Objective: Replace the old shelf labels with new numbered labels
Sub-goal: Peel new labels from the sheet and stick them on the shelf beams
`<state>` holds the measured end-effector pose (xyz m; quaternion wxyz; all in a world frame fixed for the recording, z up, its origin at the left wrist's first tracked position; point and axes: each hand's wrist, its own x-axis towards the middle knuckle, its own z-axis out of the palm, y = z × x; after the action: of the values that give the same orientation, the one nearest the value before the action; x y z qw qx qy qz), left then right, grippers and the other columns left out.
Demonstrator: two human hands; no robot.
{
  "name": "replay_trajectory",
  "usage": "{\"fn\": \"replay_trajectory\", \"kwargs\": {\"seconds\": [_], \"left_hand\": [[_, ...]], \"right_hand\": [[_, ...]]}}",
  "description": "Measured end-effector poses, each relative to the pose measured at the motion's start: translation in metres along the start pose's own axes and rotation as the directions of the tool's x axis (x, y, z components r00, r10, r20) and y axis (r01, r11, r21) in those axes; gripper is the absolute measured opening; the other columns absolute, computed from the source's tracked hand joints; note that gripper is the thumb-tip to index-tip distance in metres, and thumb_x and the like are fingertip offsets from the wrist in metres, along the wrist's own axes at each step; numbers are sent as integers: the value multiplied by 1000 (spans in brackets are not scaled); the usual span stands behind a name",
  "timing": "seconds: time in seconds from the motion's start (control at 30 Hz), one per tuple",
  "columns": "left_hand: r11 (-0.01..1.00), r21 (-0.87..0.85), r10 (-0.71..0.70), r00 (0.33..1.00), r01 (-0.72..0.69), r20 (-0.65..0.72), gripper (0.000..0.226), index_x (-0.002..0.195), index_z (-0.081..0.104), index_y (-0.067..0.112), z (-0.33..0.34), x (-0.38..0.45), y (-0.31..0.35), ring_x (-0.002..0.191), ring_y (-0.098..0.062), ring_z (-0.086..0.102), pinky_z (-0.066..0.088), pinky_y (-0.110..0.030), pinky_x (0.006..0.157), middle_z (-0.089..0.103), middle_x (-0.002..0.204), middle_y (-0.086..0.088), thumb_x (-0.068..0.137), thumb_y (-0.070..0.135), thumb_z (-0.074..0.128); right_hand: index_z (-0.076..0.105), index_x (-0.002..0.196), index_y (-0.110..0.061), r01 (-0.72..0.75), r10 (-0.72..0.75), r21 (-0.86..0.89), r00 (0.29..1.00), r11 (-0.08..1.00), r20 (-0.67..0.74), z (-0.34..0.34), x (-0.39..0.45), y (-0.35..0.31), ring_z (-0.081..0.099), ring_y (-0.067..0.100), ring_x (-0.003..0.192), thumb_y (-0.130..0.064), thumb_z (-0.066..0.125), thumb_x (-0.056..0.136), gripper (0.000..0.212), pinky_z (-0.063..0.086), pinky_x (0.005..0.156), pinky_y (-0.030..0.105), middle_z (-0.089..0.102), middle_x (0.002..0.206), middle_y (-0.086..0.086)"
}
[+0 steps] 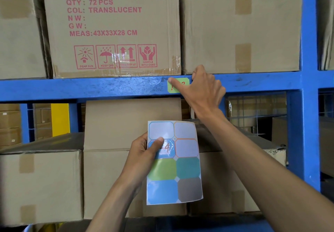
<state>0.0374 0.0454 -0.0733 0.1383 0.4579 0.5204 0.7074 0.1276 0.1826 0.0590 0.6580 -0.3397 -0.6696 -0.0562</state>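
Note:
A green label [182, 85] with red handwriting is stuck on the blue shelf beam [108, 88]. My right hand [204, 89] reaches up to it, the thumb pressing on the label's left part while the other fingers rest on the beam's top edge. Lower down, my left hand [144, 152] holds a sticker sheet [174, 163] upright by its left edge. The sheet carries coloured octagonal labels; three upper slots are peeled off and pale. One blue label on it shows a red "4", partly covered by my thumb.
Cardboard boxes [112, 27] stand on the beam, one printed "72 PCS TRANSLUCENT". More boxes [43, 184] fill the shelf below. A blue upright post [307, 87] rises at the right, with wire mesh [256, 109] behind it. A yellow post [60, 118] shows at the left.

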Motion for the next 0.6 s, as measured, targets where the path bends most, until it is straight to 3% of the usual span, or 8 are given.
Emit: {"fn": "replay_trajectory", "kwargs": {"seconds": [0.1,0.2,0.33,0.47,0.53,0.6], "left_hand": [[1000,5,-11,1000,11,6,18,101,73,16,2,-1,-2,78,-23,76,62,-33,65,80,93,-10,99,18,56],[1000,12,-12,1000,12,7,18,102,73,16,2,-2,-1,79,-24,77,62,-37,69,80,93,-9,99,18,56],[1000,-6,-10,1000,10,2,18,103,73,13,1,-4,-2,78,-23,76,62,-34,66,80,93,-9,99,18,56],[997,-65,-42,999,41,-13,19,101,73,10,3,-8,-8,74,-21,76,59,-29,59,80,92,-11,98,20,56],[994,-92,-60,998,58,-18,23,99,73,9,7,-10,-13,74,-21,76,59,-28,59,80,92,-12,99,23,55],[991,-114,-70,997,67,-26,27,99,74,9,11,-13,-17,76,-21,76,59,-29,60,80,93,-12,100,26,53]], "right_hand": [[50,81,-15,-22,22,-10,1000,1000,-15,2,2,-1,61,32,75,-87,51,68,73,33,59,35,56,74,4],[49,76,-17,-30,30,22,1000,999,3,5,1,1,61,33,76,-87,50,69,70,33,59,35,63,77,5],[46,69,-20,-86,51,271,989,959,137,0,-5,13,60,26,75,-77,57,74,58,41,63,36,63,72,-3],[58,74,-14,-120,-104,591,938,798,331,-15,-30,30,54,10,61,-45,72,81,35,48,62,36,61,64,2],[61,76,-15,-131,-188,639,894,758,406,-24,-53,40,46,4,55,-39,74,81,28,44,57,28,57,61,-3],[63,76,-17,-144,-249,653,847,743,470,-31,-79,50,48,5,54,-36,76,80,23,44,54,28,60,62,-2]]}}
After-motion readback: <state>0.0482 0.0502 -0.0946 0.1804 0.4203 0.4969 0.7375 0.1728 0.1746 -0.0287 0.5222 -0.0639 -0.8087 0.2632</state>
